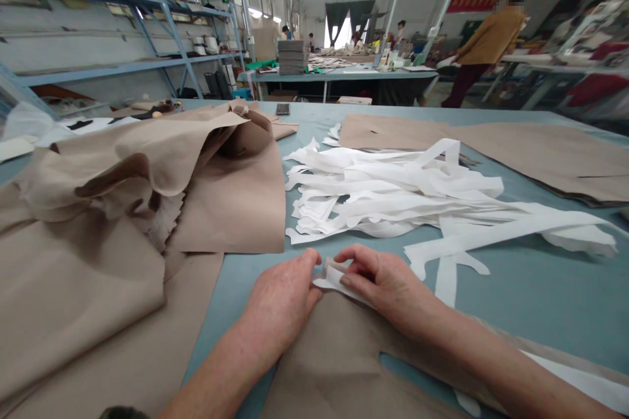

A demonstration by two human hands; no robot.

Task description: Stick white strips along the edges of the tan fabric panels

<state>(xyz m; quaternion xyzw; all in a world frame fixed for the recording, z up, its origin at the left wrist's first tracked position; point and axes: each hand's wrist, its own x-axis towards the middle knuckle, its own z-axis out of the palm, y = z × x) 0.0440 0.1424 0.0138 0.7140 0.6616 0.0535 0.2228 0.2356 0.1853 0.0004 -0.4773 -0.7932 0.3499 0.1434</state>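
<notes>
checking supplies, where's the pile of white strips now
In the head view, the pile of white strips lies right of centre, beyond the right hand, on the table.

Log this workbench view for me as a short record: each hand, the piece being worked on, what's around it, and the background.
Left hand: fingers at the near brown piece's upper edge; grip unclear
Right hand: thumb on a white strip
Worked piece: near brown piece, strip along its upper edge
Beyond hands: loose pile of white strips
Left side: rumpled brown sheets
Far right: flat brown pieces
Surface: blue-green table
Background: blue shelving, person in mustard top
</notes>
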